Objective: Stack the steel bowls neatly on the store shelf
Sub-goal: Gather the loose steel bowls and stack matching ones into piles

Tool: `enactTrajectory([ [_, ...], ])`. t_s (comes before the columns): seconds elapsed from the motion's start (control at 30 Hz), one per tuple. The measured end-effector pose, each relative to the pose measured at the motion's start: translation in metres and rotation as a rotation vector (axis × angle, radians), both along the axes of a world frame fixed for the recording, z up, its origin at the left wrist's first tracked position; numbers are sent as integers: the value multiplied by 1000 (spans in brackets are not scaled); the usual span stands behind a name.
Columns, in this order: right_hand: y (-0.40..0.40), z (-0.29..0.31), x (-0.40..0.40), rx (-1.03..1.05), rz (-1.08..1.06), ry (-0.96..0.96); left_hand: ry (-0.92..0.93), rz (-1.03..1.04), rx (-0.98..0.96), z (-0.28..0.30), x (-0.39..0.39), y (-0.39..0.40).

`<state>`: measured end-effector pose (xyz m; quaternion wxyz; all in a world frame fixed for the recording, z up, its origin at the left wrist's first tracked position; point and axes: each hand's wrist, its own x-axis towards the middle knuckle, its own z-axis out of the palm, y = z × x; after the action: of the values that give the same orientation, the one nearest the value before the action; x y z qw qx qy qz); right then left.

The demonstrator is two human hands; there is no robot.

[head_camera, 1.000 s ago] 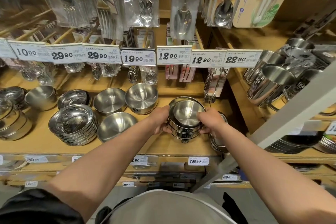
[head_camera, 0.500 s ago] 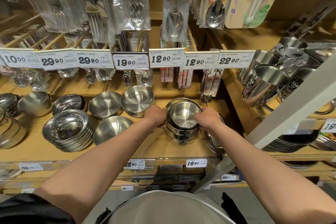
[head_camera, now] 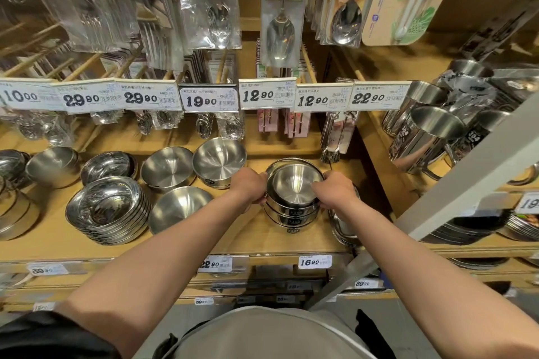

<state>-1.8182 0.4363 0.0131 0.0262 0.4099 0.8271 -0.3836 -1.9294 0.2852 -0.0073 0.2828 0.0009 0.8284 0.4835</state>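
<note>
Currently, the left hand (head_camera: 250, 185) and right hand (head_camera: 335, 191) each grip the nested bowl stack (head_camera: 293, 198) on the shelf (head_camera: 262, 239); three loose bowls (head_camera: 179, 207) beside it remain unstacked.

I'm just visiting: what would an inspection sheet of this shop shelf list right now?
Surface: wooden store shelf, price tags along its front edge.
Job's things: stack of nested steel bowls standing on the shelf.
Clutter: loose steel bowls and a leaning pile of shallow steel dishes to the left.
Grippers: left hand and right hand grip the stack's opposite sides.
Cables: nothing seen.
Surroundings: packaged spoons hanging above; steel mugs on the right.
</note>
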Motion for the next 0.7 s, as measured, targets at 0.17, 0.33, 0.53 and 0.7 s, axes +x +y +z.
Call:
enactTrajectory([
  [0.17,0,-1,0,19,6,-9,8,-19,4,-1,1,-2],
  [0.33,4,0,0,100,62,-60,-24,-53,61,0,1,-11],
  [0.53,9,4,-2,161,64,-71,11,-53,92,1,-5,-23],
  [0.7,9,9,-3,174,26,-24,39,-55,90,5,-7,-33],
])
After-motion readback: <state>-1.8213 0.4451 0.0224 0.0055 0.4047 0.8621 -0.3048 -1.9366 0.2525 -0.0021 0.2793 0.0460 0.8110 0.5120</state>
